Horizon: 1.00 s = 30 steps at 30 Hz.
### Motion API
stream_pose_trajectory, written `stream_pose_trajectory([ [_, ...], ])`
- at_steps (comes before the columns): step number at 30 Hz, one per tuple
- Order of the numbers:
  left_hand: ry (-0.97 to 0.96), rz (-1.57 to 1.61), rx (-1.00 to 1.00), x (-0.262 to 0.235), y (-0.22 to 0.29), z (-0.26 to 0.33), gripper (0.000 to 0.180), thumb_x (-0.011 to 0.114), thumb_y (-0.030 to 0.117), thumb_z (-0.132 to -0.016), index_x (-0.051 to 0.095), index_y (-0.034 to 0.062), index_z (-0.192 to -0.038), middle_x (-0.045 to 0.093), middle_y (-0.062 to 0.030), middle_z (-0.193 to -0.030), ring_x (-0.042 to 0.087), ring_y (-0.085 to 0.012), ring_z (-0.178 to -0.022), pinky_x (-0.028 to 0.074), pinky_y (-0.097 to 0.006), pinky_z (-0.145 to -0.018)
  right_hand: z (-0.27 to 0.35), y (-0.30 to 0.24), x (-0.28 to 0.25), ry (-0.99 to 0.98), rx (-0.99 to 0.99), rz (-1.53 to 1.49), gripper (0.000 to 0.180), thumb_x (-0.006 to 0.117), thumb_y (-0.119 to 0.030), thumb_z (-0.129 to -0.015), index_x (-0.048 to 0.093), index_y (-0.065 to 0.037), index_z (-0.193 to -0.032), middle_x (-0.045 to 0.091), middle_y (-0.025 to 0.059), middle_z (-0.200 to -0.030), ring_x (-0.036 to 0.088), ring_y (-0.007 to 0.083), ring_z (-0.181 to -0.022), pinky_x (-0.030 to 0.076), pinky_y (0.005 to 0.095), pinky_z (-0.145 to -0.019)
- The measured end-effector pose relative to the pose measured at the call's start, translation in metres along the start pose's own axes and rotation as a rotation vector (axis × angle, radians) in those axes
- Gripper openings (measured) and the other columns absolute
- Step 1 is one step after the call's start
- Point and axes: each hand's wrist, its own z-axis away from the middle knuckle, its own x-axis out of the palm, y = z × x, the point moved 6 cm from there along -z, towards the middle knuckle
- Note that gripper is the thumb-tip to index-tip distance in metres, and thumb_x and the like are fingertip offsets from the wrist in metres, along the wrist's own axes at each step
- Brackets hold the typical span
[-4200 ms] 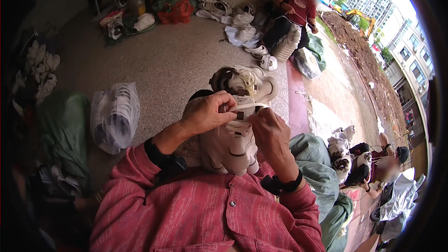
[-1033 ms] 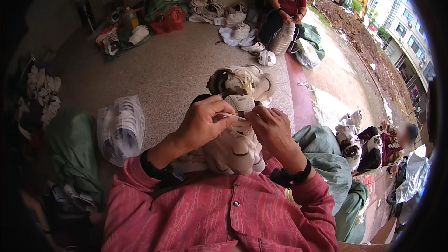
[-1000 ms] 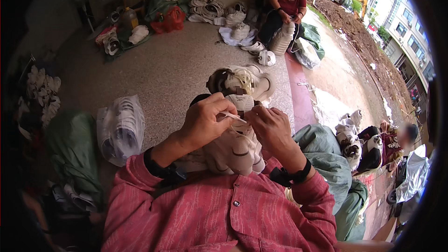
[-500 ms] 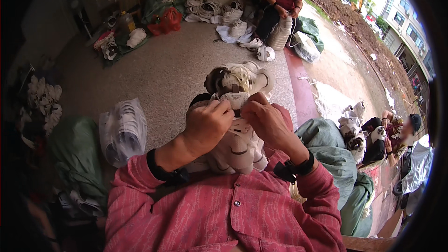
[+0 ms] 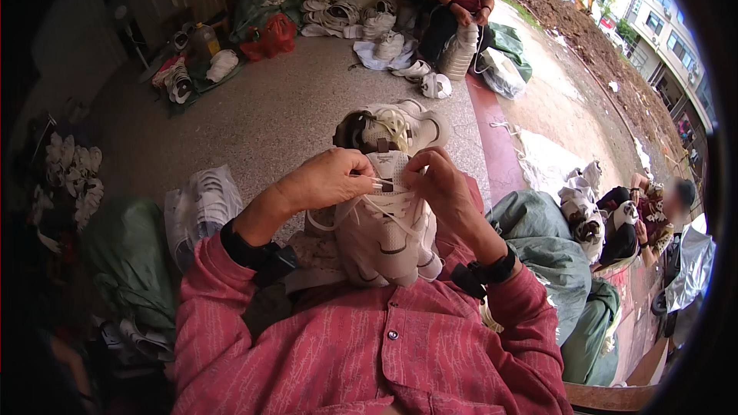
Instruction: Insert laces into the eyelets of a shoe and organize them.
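On my lap, a cream shoe upper [image 5: 377,242] stands with its tongue [image 5: 390,163] raised and white laces crossing its front. My left hand [image 5: 327,178] is closed in a pinch on a shoelace [image 5: 377,182], drawn left across a dark loop on the tongue. A lace loop hangs below that hand. At the tongue's right edge, my right hand [image 5: 442,184] is also closed in a pinch; its fingertips hide what they grip. Just beyond, more cream and brown uppers [image 5: 411,124] sit in a stack.
To my left lie a clear bag of uppers [image 5: 201,211] and a green sack [image 5: 127,261]. Green sacks [image 5: 538,253] crowd my right. Ahead sits a person in dark red [image 5: 465,0] with a tall stack of uppers [image 5: 460,54]; another person [image 5: 661,211] works at far right.
My left hand has moved slightly left and up, drawing the lace sideways. A lace loop now shows below it, and more of the tongue is uncovered.
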Motion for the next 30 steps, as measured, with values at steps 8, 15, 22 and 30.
stream_pose_trajectory([
  [8,0.188,-0.231,0.046,0.001,0.015,0.008,0.026,0.063,0.031,-0.083,0.068,0.0055,-0.084,0.068,-0.0129,-0.078,0.068,-0.0295,-0.076,0.052,-0.039,-0.070,0.010,-0.009,-0.006,-0.030,0.059,-0.028,0.015,0.063,-0.006,-0.091,0.059,-0.005,-0.106,0.053,0.0034,-0.111,0.051,0.0094,-0.078,0.043,0.0238,-0.069],
  [15,0.143,-0.184,0.002,0.002,0.002,0.000,0.023,0.066,0.025,-0.087,0.068,0.0027,-0.084,0.065,-0.0042,-0.071,0.061,-0.0123,-0.067,0.048,-0.029,-0.064,0.006,-0.013,0.000,0.012,0.012,0.020,0.016,0.066,-0.007,-0.089,0.060,-0.004,-0.104,0.054,0.0050,-0.112,0.053,0.0085,-0.071,0.045,0.0244,-0.064],
  [22,-0.026,0.221,0.139,0.003,-0.009,0.003,0.020,0.063,0.017,-0.092,0.067,-0.0003,-0.084,0.058,0.0003,-0.085,0.054,-0.0067,-0.076,0.045,-0.024,-0.067,0.012,-0.070,0.012,-0.038,-0.242,0.363,0.020,0.070,-0.023,-0.088,0.065,-0.006,-0.096,0.059,0.0084,-0.098,0.060,0.0221,-0.067,0.047,0.0320,-0.055],
  [30,0.200,0.227,0.328,-0.005,0.012,0.021,0.021,0.059,0.018,-0.098,0.070,0.0018,-0.091,0.058,-0.0006,-0.091,0.056,-0.0099,-0.077,0.045,-0.024,-0.069,0.022,-0.065,0.012,-0.189,0.018,0.142,0.014,0.067,-0.014,-0.091,0.067,-0.002,-0.099,0.060,0.0073,-0.076,0.058,0.0138,-0.064,0.046,0.0299,-0.055],
])
